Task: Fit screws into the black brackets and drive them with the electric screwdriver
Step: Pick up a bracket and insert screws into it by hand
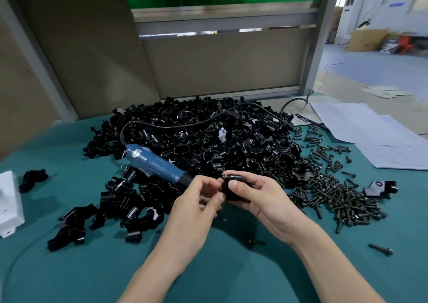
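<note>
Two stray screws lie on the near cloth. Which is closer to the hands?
The stray screw between the forearms, just below the right hand; the other screw lies far off right.

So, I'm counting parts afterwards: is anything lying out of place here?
A stray screw lies between the forearms and a second screw farther right, both apart from the screw pile on the teal mat. The electric screwdriver rests tilted on the bracket heap, with its cord draped across. Nothing looks damaged.
</note>
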Demonstrator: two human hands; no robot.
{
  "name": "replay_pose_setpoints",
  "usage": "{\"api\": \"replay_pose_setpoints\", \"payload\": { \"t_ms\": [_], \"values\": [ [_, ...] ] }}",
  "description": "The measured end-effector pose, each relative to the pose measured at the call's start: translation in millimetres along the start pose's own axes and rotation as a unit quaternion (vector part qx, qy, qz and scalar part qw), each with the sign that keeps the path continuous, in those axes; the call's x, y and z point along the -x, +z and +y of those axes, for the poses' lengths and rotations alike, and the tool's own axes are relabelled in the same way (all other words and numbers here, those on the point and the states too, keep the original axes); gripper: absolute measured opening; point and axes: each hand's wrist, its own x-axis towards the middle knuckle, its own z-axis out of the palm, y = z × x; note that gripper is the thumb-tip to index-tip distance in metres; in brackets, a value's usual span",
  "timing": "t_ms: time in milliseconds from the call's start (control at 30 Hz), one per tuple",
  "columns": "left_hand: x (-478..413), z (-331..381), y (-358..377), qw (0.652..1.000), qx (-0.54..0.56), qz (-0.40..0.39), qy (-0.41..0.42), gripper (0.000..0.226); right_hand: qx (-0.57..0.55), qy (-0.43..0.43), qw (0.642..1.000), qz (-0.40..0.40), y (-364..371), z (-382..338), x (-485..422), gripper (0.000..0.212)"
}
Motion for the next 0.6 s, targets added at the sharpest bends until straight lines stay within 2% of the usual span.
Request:
{"api": "replay_pose_setpoints", "payload": {
  "t_ms": [200,333,467,600],
  "values": [
    [0.0,1.2,0.9,0.997,-0.066,0.006,0.047,0.027,0.02,0.002,1.0,-0.007,1.7,-0.4,0.4,0.033],
    [-0.2,0.1,-0.1,0.999,-0.024,0.013,-0.043,0.006,0.029,-0.023,0.999,-0.001,0.8,-3.9,0.7,0.032],
    [-4.3,1.8,-3.2,0.988,0.065,-0.05,-0.128,0.038,0.086,-0.035,0.996,-0.018,0.1,-7.1,5.1,0.031],
    [-5.2,1.2,-6.9,0.967,0.152,-0.069,-0.191,0.03,0.164,-0.042,0.985,-0.021,2.2,-6.3,6.9,0.029]
  ]
}}
